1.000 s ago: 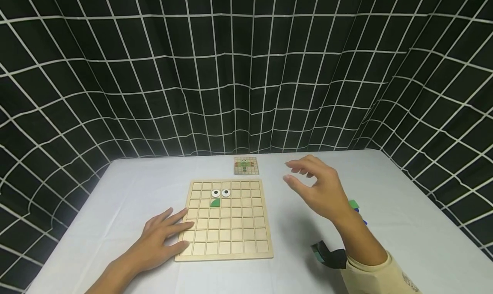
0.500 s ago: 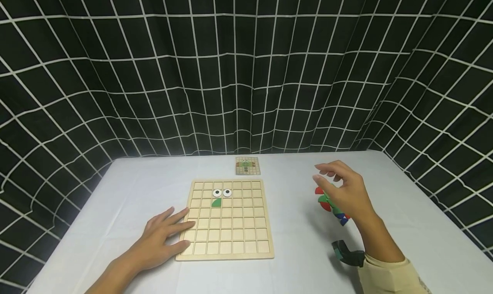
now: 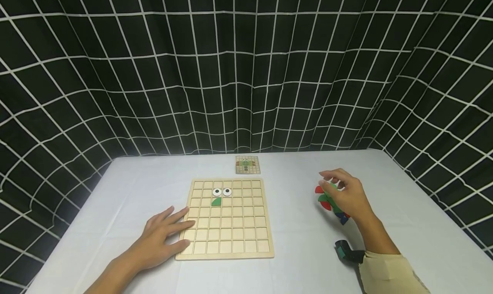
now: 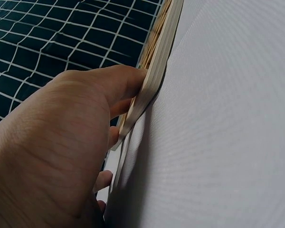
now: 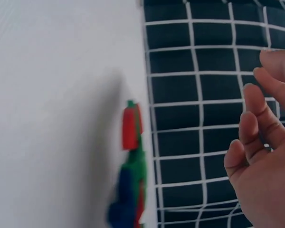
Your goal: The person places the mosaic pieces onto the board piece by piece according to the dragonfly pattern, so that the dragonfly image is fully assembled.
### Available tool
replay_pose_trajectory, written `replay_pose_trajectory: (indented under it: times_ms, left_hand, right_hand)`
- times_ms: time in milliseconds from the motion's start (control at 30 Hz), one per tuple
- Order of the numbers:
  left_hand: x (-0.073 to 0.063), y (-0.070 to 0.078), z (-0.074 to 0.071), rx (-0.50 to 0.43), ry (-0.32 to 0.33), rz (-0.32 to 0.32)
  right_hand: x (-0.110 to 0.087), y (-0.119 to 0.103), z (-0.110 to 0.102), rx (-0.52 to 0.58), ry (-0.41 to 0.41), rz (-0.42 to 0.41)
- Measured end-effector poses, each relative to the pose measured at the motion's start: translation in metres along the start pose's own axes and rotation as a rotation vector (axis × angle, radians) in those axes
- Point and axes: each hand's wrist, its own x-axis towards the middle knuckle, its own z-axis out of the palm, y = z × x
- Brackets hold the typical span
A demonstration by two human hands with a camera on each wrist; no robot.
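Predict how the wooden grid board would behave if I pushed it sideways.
The grid board looks straight-edged and solid, so it's probably stiff. Broad and flat on the white cloth, it would likely slide rather than tip.

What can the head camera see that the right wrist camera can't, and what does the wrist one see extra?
Only the head view shows the left hand touching the wooden board, two eye pieces and a green piece on it, and the little picture card beyond.

Only the right wrist view shows a clear gap between the fingers of the right hand and the red, green and blue pieces.

Both show that right hand, those pieces, the white tablecloth and the dark grid curtain.
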Motion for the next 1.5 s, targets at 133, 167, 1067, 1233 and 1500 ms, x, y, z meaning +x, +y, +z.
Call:
replay_pose_trajectory:
  times_ms: [133,167,1067,1233,1500]
  left_hand:
    - [0.0,0.0,-0.001,0.004,-0.001,-0.001]
    - [0.0,0.0,-0.001,0.005,-0.003,-0.003]
    - [0.0,0.001,-0.001,-0.004,-0.007,-0.004]
    - [0.0,0.0,0.0,-0.007,-0.004,0.002]
    - [0.0,0.0,0.0,-0.003,-0.006,-0.003]
  right_hand:
    - [-0.001,0.012,0.003,0.003,-0.042,0.061]
    - [-0.002,0.014,0.003,0.004,-0.051,0.075]
    - [-0.012,0.039,0.013,-0.159,-0.272,0.138]
    - [-0.012,0.038,0.013,-0.18,-0.292,0.147]
    - [-0.012,0.036,0.012,-0.206,-0.325,0.167]
